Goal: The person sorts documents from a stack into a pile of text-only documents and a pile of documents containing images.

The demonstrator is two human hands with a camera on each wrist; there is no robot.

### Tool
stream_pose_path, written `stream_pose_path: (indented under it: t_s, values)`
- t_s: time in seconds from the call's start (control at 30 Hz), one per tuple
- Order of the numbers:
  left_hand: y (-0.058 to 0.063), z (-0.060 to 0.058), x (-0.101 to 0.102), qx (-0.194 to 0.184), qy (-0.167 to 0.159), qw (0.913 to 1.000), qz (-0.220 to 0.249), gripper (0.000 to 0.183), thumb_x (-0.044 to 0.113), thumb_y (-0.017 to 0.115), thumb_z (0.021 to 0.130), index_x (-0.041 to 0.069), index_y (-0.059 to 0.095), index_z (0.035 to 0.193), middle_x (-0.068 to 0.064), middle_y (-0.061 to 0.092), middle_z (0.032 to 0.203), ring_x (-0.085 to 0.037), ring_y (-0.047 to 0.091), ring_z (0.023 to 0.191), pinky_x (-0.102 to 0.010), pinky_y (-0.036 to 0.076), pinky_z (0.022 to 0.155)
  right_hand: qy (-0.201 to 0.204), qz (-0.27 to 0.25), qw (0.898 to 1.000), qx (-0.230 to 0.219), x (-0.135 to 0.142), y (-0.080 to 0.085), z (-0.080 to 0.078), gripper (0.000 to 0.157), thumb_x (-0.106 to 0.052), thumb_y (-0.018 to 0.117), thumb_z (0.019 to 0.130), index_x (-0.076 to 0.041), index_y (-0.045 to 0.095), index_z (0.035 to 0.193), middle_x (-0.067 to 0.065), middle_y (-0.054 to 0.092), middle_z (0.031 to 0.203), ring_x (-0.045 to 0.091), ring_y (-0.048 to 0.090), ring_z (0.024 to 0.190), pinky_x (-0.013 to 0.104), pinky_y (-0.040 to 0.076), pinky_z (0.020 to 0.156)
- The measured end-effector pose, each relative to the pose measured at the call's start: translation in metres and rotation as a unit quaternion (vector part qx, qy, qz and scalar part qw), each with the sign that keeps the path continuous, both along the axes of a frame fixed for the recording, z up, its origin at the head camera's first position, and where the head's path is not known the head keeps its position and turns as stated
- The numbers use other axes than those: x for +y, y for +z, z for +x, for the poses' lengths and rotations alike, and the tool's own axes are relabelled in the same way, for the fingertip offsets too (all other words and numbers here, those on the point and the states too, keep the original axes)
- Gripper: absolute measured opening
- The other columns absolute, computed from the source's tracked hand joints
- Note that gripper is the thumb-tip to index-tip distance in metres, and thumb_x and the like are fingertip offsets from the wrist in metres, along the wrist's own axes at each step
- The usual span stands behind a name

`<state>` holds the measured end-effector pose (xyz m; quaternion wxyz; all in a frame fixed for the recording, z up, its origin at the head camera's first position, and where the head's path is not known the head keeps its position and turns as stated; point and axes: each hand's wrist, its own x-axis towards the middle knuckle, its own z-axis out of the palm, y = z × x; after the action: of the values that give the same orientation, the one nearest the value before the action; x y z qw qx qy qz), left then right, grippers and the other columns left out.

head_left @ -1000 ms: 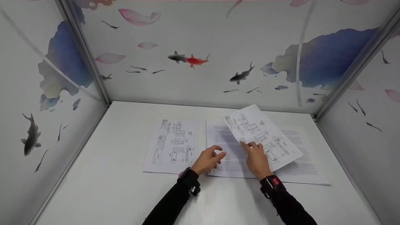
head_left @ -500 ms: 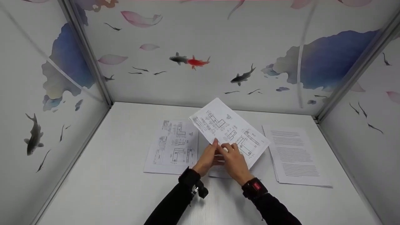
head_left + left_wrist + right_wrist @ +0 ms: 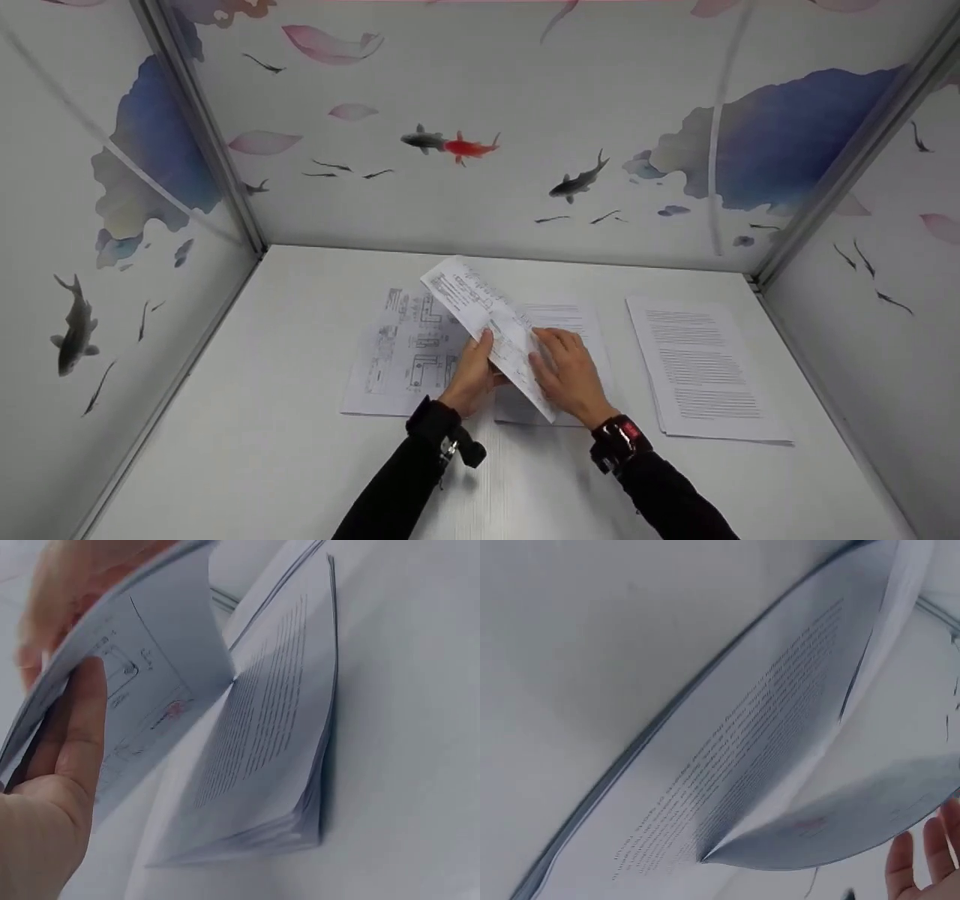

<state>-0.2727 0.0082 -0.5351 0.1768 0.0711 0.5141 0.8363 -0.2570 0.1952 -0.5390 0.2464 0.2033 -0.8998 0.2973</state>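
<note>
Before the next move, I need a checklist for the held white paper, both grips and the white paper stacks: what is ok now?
1. Left grip holds the white paper with printed line drawings: ok.
2. Right grip pinches it securely: cannot tell; fingertips are at its edge.
3. Held paper is flat: not ok; it curves in the right wrist view.
4. White middle stack with printed text is uncovered: not ok; partly hidden.
5. White right stack with printed text is untouched: ok.
</note>
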Motion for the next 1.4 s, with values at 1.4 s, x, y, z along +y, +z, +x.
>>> stream_pose_path:
  t_s: [1.4]
  values:
    - [0.001,-0.011,-0.039,-0.023,0.067,0.9900,-0.122,0.040,0.014,0.055,0.098,0.013,0.049,0.139,-0.013,0.069,0.116,-0.027,0.071,0.096,-0.041,0.058,0.079,0.040,-0.404,0.851,-0.333,0.019,0.015,-0.017,0.048,-0.002,0.053,0.099,-0.006,0.038,0.144,0.020,0.064,0.120,0.021,0.068,0.091,0.030,0.055,0.076]
